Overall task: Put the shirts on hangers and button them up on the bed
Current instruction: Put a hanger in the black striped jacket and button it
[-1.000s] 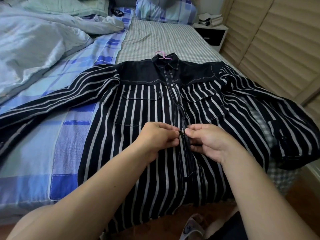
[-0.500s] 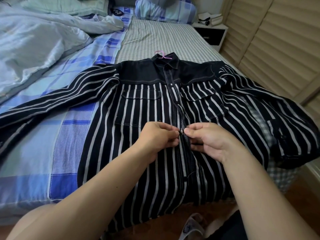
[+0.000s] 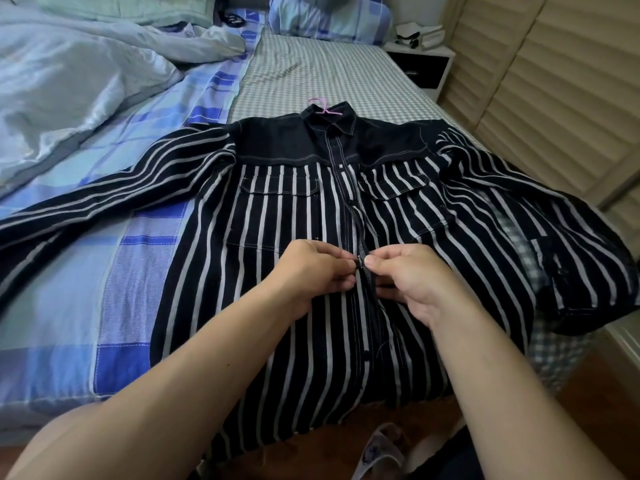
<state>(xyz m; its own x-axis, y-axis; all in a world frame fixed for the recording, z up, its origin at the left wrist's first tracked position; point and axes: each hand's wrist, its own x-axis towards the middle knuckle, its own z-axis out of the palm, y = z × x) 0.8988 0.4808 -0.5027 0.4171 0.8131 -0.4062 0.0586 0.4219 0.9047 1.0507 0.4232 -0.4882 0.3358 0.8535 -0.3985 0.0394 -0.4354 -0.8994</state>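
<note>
Midway down the striped shirt (image 3: pixel 277 271), which lies flat on the bed (image 3: pixel 329 71) over a pink hanger (image 3: pixel 320 103), the left hand (image 3: pixel 311 271) pinches the placket edge while the right hand (image 3: pixel 408 275) pinches the other edge at a small button (image 3: pixel 361 262). Risk: the button could slip from the fingertips or enter a mismatched hole, skewing the front.
</note>
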